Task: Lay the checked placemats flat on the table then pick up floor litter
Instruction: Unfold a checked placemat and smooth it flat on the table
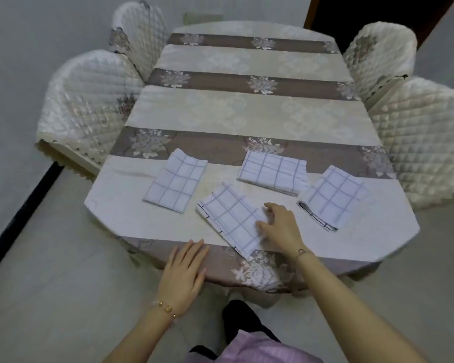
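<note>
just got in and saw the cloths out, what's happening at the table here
A person is laying out checked placemats on the covered table. Four folded ones lie near its front edge. The right hand rests on the nearest placemat, fingers spread as if flattening it. The left hand lies flat on the table edge, holding nothing. The other three placemats lie untouched.

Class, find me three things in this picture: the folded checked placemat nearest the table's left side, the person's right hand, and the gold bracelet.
Folded white checked cloth placemat, leftmost [175,184]: head view, its middle squares.
Right hand [281,226]: head view, back of the hand.
Gold chain bracelet [167,308]: head view, its links on the left wrist.
</note>
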`<state>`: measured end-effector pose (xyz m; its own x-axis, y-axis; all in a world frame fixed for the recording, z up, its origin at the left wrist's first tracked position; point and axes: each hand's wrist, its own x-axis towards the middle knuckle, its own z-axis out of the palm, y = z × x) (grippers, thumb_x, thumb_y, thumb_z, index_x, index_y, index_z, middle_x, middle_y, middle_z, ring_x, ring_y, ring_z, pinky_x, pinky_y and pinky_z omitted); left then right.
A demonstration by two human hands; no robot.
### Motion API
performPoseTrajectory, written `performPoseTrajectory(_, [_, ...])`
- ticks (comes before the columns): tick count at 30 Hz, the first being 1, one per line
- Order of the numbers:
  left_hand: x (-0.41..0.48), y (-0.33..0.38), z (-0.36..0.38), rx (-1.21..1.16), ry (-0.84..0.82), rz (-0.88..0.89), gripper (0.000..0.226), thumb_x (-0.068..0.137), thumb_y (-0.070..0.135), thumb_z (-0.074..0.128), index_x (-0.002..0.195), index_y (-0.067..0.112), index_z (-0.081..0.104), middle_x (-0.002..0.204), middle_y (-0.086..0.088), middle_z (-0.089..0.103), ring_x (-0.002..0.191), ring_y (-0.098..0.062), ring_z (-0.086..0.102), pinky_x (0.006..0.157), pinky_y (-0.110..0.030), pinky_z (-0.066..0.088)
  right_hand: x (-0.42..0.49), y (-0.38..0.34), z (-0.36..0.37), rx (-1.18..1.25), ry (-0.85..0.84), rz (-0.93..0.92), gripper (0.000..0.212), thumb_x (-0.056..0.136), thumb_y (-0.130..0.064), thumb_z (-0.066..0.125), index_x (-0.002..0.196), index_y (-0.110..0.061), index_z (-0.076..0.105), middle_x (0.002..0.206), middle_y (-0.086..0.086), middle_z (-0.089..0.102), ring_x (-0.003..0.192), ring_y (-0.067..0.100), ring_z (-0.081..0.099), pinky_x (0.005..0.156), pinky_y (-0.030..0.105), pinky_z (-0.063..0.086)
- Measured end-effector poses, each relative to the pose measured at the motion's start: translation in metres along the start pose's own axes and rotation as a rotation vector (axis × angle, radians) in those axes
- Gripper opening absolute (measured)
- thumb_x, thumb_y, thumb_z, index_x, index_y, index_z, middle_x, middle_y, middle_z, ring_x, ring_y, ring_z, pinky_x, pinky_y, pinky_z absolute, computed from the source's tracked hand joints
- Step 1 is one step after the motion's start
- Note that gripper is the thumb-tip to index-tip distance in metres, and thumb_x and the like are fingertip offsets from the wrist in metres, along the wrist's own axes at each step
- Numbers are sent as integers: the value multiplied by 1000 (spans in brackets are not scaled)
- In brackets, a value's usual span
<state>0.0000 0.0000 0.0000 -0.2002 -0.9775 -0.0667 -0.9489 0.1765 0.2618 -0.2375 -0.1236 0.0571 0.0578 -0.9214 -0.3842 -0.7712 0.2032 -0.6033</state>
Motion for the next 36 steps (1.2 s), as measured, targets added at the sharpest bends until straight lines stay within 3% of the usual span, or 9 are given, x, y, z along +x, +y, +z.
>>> performPoseTrajectory(6, [2,5,0,-8,104,-29,44,93,35,33,129,19,51,133,0,56,128,-17,36,111,-34,13,19,-1,1,-63,-29,47,35,94,-17,66,128,-11,63,104,5,60,118,32,56,90,41,48])
performPoseTrajectory(9, [4,10,-2,14,127,-48,46,83,32,43,124,18,57,130,0,58,126,-17,38,110,-34,15,23,1,1,-54,-55,38,5,91,-16,65,96,-17,64,87,1,55,109,36,59,74,33,39])
performPoseTrajectory(14, [5,12,-3,9,157,-30,42,82,32,44,121,21,56,127,3,58,121,-17,42,106,-35,22,21,2,-7,125,-75,28,27,96,-10,60,74,-23,50,77,-2,54,79,22,54,61,32,35])
performPoseTrajectory(19, [27,19,-31,-152,116,-106,37,83,36,40,105,20,65,113,5,64,107,-10,50,93,-21,33,14,0,-23,478,-115,40,26,101,-6,60,81,-22,55,74,3,56,67,19,48,62,28,39])
performPoseTrajectory(22, [57,34,-66,-528,141,-342,37,90,37,43,120,20,55,120,11,54,110,-8,49,91,-15,33,9,-8,-35,661,-89,67,23,103,-8,58,95,-29,64,101,6,70,89,25,65,81,43,56])
performPoseTrajectory(24, [79,45,-86,-911,111,-526,36,89,34,55,124,24,49,122,12,53,111,-5,49,85,-14,37,7,-12,-41,766,-62,78,24,104,-8,56,103,-30,66,106,0,72,92,20,69,83,36,60])
performPoseTrajectory(27, [109,54,-107,-1428,-54,-656,52,79,46,61,121,17,53,120,5,60,112,-12,57,92,-28,48,2,-19,-47,902,-57,92,23,105,-7,55,107,-25,67,103,-3,74,82,7,74,62,18,61])
performPoseTrajectory(29, [122,59,-113,-1661,-94,-655,43,87,37,60,119,7,60,117,-7,67,110,-24,63,94,-41,51,-2,-22,-49,954,-67,76,25,105,-6,54,105,-27,68,104,-2,76,75,0,76,57,13,59])
performPoseTrajectory(36, [140,65,-126,-1663,68,-605,17,91,9,55,100,-5,61,102,-21,70,86,-26,70,72,-36,59,-13,-36,-48,926,68,80,34,104,-9,58,135,-22,53,124,-3,66,91,4,71,63,7,56])
